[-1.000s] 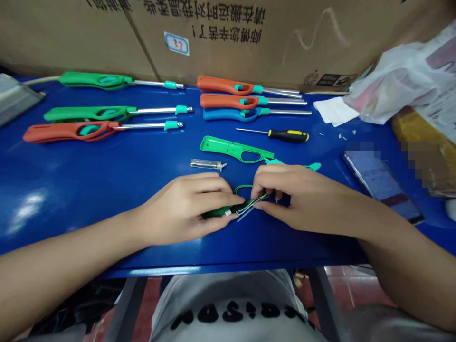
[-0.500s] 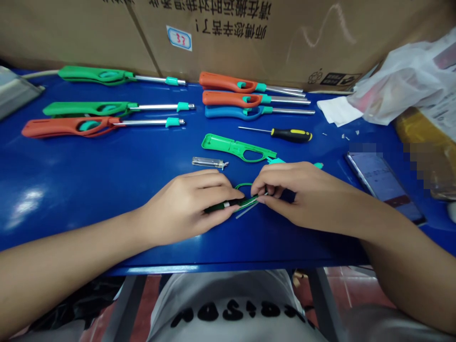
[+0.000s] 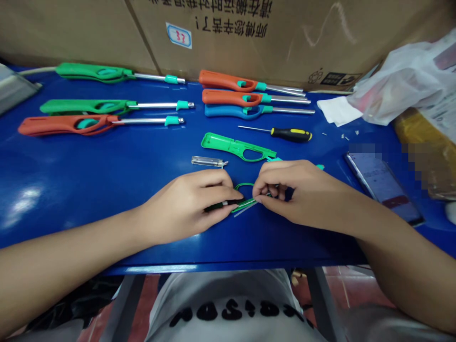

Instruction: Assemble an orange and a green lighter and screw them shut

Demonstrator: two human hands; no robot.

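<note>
My left hand [image 3: 192, 202] is closed round the handle end of an opened green lighter body [image 3: 242, 203] lying on the blue table [image 3: 107, 166]. My right hand [image 3: 285, 190] pinches thin wires at the middle of that same body, fingertips almost touching the left hand's. Most of the body is hidden under both hands. Just beyond lie a loose green lighter shell half [image 3: 237, 147] and a small clear fuel tube [image 3: 208, 162].
Finished long lighters lie in rows: green and orange ones at back left [image 3: 99, 103], orange and blue ones at back centre [image 3: 245, 98]. A yellow-black screwdriver [image 3: 285, 134], a phone [image 3: 384, 185], a plastic bag [image 3: 402, 80] and cardboard boxes [image 3: 249, 33] surround them.
My right hand's fingers have drawn the wires in closer to the lighter body; the wire loop that stuck out is now shorter. Both hands stayed in place.
</note>
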